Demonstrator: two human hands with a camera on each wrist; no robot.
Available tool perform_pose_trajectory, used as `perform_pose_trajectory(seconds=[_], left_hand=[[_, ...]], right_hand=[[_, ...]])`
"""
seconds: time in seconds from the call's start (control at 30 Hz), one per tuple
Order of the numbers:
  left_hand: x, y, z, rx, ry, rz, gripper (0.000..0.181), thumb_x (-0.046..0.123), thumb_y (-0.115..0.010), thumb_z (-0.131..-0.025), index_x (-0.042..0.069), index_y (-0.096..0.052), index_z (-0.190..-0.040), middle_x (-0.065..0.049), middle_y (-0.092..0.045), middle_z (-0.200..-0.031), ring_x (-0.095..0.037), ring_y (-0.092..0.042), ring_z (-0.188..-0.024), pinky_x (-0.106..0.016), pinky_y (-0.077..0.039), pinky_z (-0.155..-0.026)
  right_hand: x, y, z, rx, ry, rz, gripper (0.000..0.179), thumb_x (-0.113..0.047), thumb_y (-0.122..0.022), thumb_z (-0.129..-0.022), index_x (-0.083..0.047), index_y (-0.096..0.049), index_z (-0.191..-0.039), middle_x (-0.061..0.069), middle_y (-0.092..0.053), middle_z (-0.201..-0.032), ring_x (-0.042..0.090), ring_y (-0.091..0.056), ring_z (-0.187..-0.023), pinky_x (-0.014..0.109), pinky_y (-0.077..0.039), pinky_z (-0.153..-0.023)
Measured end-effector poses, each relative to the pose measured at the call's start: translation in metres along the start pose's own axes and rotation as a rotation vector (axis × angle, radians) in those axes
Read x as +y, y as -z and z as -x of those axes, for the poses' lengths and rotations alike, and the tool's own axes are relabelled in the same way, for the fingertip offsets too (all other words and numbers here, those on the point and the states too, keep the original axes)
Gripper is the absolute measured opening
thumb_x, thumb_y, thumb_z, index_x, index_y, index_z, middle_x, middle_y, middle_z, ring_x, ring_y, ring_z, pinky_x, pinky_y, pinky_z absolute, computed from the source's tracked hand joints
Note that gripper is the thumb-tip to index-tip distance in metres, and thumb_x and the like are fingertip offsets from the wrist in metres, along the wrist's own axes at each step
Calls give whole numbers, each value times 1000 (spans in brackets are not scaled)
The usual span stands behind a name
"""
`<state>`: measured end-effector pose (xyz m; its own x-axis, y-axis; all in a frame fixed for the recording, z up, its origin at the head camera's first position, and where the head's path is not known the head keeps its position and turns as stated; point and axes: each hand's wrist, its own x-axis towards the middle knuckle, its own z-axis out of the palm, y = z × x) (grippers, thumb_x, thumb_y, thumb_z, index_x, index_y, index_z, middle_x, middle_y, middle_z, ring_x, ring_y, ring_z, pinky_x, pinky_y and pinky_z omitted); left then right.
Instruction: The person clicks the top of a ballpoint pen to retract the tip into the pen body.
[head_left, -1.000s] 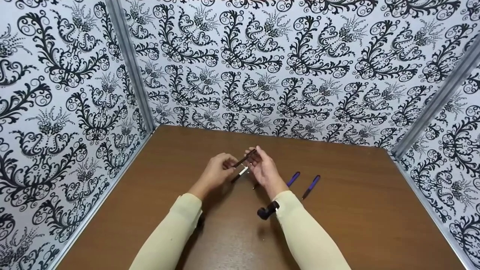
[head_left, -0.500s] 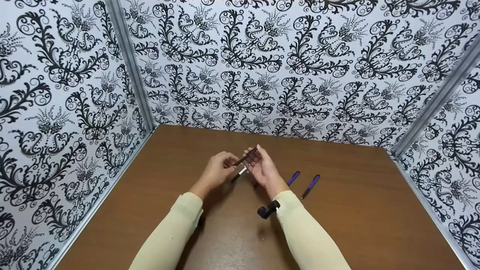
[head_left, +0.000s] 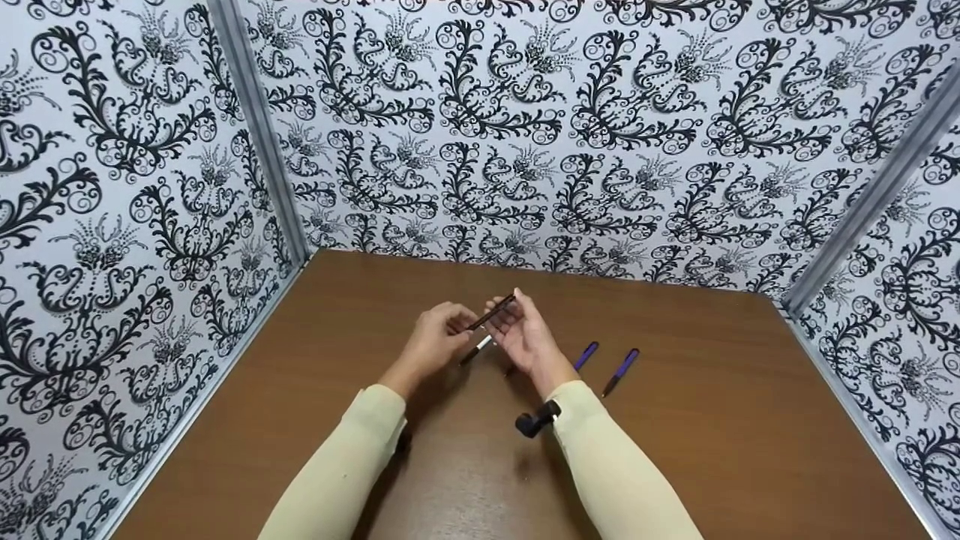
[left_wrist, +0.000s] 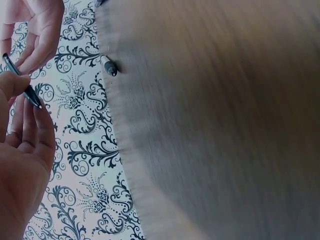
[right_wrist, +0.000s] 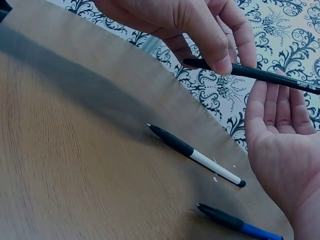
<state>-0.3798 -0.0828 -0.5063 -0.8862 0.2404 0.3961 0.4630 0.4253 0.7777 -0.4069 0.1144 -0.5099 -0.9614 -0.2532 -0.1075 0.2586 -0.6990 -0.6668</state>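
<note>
Barely anything has moved since a second ago: your left hand point(head_left: 437, 335) pinches the slim black ballpoint point(right_wrist: 275, 78) above the wood-grained desk point(head_left: 712, 412), towards its far edge; whether your right hand point(head_left: 532, 343) pinches or touches the ballpoint's other end, I can't tell. Only the right wrist view shows lettering on its barrel.

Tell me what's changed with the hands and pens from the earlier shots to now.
Nothing has clearly changed: no pen was picked up or let go, and any shift in the head view is too slight to pin down. The left hand still pinches the black pen, with the right hand at its other end. The white-barrelled pen and the blue pens stayed on the table.
</note>
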Motion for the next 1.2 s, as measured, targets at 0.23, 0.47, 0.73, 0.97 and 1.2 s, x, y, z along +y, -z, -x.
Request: perform_pose_trajectory(seconds=[0.23, 0.47, 0.73, 0.97, 1.2], left_hand=[[1, 0, 2, 9, -18, -25, 23, -5, -76, -89, 9, -77, -108, -6, -73, -104, -21, -72, -92, -33, -61, -85], [0, 0, 2, 13, -15, -31, 22, -3, -77, -89, 10, -77, -107, -5, -73, -103, -19, -73, -91, -34, -61, -84], [0, -1, 1, 9, -9, -3, 23, -5, -76, -89, 10, -77, -106, -6, -73, -102, -20, -72, -91, -34, -61, -84], [0, 0, 1, 5, 0, -2, 24, -5, -75, -88, 10, -77, -107, -5, -74, -102, -19, -72, -91, -35, -61, -85], [-1, 1, 2, 12, -8, -21, 24, -3, -75, -88, 11, -77, -107, -4, -73, -100, -18, -71, -89, -34, -60, -83]], right_hand=[[1, 1, 1, -23, 11, -6, 44, -37, -48, -111, -4, -74, -101, 9, -77, -98, 21, -72, -94, 35, -58, -91], [1, 3, 0, -47, 8, 13, 43, -36, -46, -111, -6, -74, -100, 8, -77, -98, 20, -71, -95, 35, -56, -95], [1, 3, 0, -31, 8, 12, 42, -37, -47, -111, -7, -74, -99, 7, -76, -98, 20, -71, -95, 34, -57, -93], [1, 2, 0, -24, 17, 18, 41, -37, -48, -111, -6, -73, -102, 8, -76, -99, 20, -71, -96, 35, -57, -92], [2, 0, -1, 3, 10, 9, 46, -42, -50, -109, -2, -72, -104, 9, -76, -98, 21, -70, -96, 35, -58, -91]])
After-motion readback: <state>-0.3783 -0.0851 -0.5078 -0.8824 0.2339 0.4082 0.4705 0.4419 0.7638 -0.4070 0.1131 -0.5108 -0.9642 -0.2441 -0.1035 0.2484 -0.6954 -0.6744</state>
